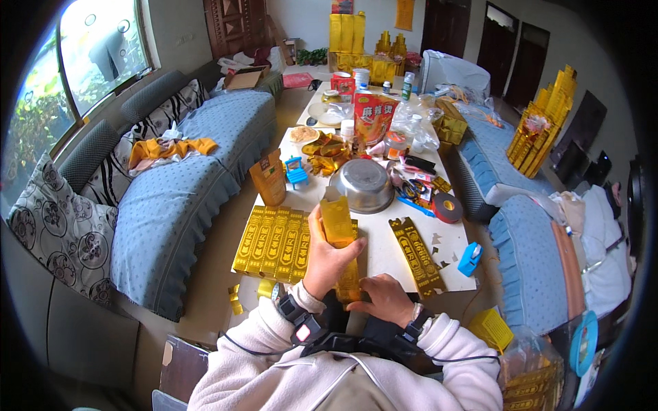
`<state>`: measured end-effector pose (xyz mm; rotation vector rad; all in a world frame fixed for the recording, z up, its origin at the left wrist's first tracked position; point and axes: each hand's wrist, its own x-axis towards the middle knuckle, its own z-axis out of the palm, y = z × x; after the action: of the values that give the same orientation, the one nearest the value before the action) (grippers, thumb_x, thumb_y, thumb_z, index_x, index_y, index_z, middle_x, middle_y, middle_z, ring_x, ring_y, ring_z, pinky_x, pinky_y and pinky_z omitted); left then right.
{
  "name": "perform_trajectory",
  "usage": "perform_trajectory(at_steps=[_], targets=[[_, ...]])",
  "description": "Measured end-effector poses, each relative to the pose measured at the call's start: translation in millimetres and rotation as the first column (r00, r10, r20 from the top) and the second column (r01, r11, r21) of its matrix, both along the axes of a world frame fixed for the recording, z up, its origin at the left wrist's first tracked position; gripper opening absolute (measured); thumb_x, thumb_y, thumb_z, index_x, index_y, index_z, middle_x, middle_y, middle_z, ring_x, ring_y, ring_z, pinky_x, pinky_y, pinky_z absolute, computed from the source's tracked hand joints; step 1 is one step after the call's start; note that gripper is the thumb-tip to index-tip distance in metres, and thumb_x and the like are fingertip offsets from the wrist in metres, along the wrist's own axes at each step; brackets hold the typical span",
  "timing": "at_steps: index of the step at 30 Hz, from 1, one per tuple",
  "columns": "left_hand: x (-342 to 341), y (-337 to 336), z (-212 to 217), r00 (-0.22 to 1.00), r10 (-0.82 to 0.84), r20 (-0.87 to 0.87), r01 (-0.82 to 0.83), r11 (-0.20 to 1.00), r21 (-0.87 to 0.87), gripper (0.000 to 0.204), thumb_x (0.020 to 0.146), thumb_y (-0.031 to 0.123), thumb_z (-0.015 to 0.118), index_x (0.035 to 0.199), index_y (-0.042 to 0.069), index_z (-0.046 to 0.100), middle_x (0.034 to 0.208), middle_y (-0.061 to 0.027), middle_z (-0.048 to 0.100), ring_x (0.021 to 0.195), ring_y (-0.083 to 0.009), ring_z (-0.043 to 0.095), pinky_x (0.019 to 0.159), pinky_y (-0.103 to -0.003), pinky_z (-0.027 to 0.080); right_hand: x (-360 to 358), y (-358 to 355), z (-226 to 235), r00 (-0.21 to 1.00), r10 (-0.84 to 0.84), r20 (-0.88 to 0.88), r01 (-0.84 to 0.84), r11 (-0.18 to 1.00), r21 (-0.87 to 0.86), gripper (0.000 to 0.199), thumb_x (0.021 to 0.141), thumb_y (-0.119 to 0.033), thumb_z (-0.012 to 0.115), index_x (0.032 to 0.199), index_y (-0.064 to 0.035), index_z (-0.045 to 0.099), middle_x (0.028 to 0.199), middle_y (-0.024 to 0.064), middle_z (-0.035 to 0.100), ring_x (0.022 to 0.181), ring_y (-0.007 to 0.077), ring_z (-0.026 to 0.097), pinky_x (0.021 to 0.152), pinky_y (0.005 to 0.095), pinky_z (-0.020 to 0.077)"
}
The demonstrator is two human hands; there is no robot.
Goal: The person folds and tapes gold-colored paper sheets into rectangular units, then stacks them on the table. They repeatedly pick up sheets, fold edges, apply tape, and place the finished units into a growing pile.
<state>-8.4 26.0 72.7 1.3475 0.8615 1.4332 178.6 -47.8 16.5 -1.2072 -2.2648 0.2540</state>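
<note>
My left hand [327, 255] is wrapped round a long gold cardboard box [336, 218], which stands tilted over the table's near edge with its upper end flaps raised. At the lower end of this box, my right hand [385, 299] has its fingers curled and pinching at the edge. Left of it, several finished-looking gold boxes [274, 240] lie side by side in a row. A single gold printed carton [415, 255] lies on the right part of the table. By the left wrist is a roll of yellowish tape [268, 288].
A metal bowl [362, 185] sits upside down mid-table, near scissors [414, 190], a dark tape roll [447, 207] and a blue tape dispenser [470, 259]. A red food pouch [374, 116] stands farther back. Blue-covered sofas [185, 171] flank the white table [384, 236].
</note>
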Motion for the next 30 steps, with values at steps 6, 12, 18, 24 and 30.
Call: perform_trajectory(at_steps=[6,12,18,24,30], targets=[[-6.9,-14.9,-19.3,0.984,-0.038,-0.174,0.047,0.998,0.043,0.101,0.078,0.011,0.088,0.157,0.001,0.027,0.143,-0.0175,0.047,0.134,-0.0275,0.050,0.114,-0.038,0.042,6.4,9.4,66.3,0.997,0.044,-0.067,-0.008,0.891,0.454,0.053,0.104,-0.041,0.064,0.147,-0.0103,0.056,0.145,0.0120,0.059,0.131,0.0328,0.058,0.110,0.0466,0.0443],[-15.6,-34.7,-41.3,0.951,-0.042,-0.305,0.091,0.985,0.149,0.099,0.078,0.007,0.084,0.156,-0.001,0.024,0.144,-0.0204,0.043,0.136,-0.0288,0.048,0.115,-0.039,0.042,-19.2,21.5,90.8,0.994,-0.019,0.107,-0.033,0.884,0.467,0.046,0.101,-0.029,0.066,0.143,-0.0097,0.061,0.142,0.0079,0.063,0.136,0.0277,0.055,0.118,0.0462,0.0362],[-35.9,-45.9,-77.8,0.924,-0.179,-0.339,0.183,0.983,-0.019,0.101,0.077,0.012,0.088,0.153,-0.001,0.023,0.141,-0.0198,0.042,0.135,-0.0295,0.047,0.116,-0.039,0.040,-24.1,20.3,73.6,0.983,0.173,0.063,-0.184,0.914,0.362,0.031,0.094,-0.022,0.072,0.122,-0.0069,0.071,0.115,0.0094,0.069,0.119,0.0269,0.062,0.113,0.0476,0.0394],[-45.9,-54.9,-99.4,0.946,-0.234,-0.223,0.233,0.972,-0.033,0.094,0.077,0.001,0.085,0.149,0.007,0.024,0.137,-0.0122,0.043,0.126,-0.0215,0.051,0.105,-0.035,0.049,-29.0,16.9,67.2,0.981,0.179,0.070,-0.192,0.917,0.349,0.028,0.090,-0.028,0.075,0.109,-0.0072,0.071,0.098,0.0086,0.067,0.106,0.0267,0.063,0.109,0.0450,0.0382],[-47.7,-63.9,-92.5,0.953,-0.287,0.093,0.279,0.956,0.090,0.079,0.088,-0.006,0.077,0.153,0.007,0.033,0.136,-0.0094,0.054,0.123,-0.0227,0.060,0.106,-0.037,0.050,-40.4,9.4,71.8,0.988,0.104,0.117,-0.136,0.937,0.322,0.028,0.089,-0.035,0.077,0.097,-0.0084,0.071,0.092,0.0085,0.067,0.104,0.0271,0.064,0.107,0.0451,0.0387]])
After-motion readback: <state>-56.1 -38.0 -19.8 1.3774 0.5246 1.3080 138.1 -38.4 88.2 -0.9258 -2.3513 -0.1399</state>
